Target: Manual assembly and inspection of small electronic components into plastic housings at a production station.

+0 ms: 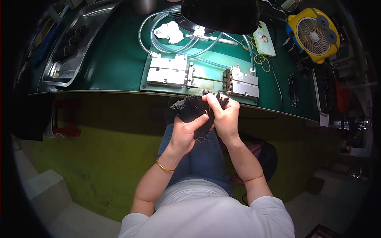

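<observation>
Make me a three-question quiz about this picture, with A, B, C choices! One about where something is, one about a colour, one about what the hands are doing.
1. Where is the yellow fan?
A. far right of the bench
B. on the floor
C. in the metal tray

2. What colour is the bench top?
A. red
B. green
C. white

3. What are both hands doing?
A. resting flat
B. holding a bundle of thin black sticks
C. holding the fan

Answers:
1 A: the yellow fan sits at the right end.
2 B: the bench top is dark green.
3 B: left hand and right hand grip the bundle.
</observation>
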`<state>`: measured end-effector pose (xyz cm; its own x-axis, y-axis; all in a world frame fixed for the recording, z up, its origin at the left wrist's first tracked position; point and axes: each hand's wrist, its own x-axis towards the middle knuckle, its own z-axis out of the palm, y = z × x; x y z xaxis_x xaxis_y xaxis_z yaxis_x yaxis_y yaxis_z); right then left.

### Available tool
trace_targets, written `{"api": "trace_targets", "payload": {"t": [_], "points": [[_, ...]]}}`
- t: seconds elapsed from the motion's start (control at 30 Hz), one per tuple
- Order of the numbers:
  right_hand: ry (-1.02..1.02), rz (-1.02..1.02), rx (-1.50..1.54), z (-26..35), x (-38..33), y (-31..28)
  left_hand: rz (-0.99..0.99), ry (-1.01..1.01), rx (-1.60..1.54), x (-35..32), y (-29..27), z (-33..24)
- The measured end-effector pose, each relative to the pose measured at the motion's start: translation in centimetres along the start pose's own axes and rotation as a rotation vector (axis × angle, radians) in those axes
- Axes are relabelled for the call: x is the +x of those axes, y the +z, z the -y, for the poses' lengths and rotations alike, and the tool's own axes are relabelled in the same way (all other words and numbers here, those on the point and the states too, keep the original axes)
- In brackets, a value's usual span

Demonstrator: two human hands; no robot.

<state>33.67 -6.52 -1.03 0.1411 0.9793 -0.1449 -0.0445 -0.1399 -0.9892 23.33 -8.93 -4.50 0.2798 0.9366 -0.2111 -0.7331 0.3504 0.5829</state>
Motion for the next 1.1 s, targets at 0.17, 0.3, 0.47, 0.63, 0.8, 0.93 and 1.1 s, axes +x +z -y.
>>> {"api": "trace_targets", "payload": {"t": [0.17, 0.3, 0.47, 0.63, 0.8, 0.93, 1.1], "points": [[0.006, -0.008, 0.062, -0.1, 0.2, 0.2, 0.002, -0.009, 0.022, 0.2, -0.1, -0.3], [0.034, -0.014, 0.114, -0.1, 0.2, 0.2, -0.001, -0.013, 0.027, 0.2, 0.0, -0.4], [0.003, -0.018, 0.097, -0.2, 0.3, 0.3, 0.011, -0.014, 0.034, 0.2, -0.2, -0.3], [0.009, -0.027, 0.095, -0.2, 0.2, 0.3, -0.001, -0.013, 0.027, 0.1, 0.2, -0.5], [0.029, -0.032, 0.133, -0.2, 0.2, 0.4, -0.004, -0.007, 0.032, 0.0, 0.1, -0.4], [0.004, 0.003, 0.103, -0.2, 0.0, 0.2, -0.034, -0.013, 0.025, -0.2, 0.4, -0.8], [-0.071, 0.033, 0.097, -0.1, -0.5, 0.4, -0.035, -0.018, 0.044, -0.5, 0.5, -1.1]]}}
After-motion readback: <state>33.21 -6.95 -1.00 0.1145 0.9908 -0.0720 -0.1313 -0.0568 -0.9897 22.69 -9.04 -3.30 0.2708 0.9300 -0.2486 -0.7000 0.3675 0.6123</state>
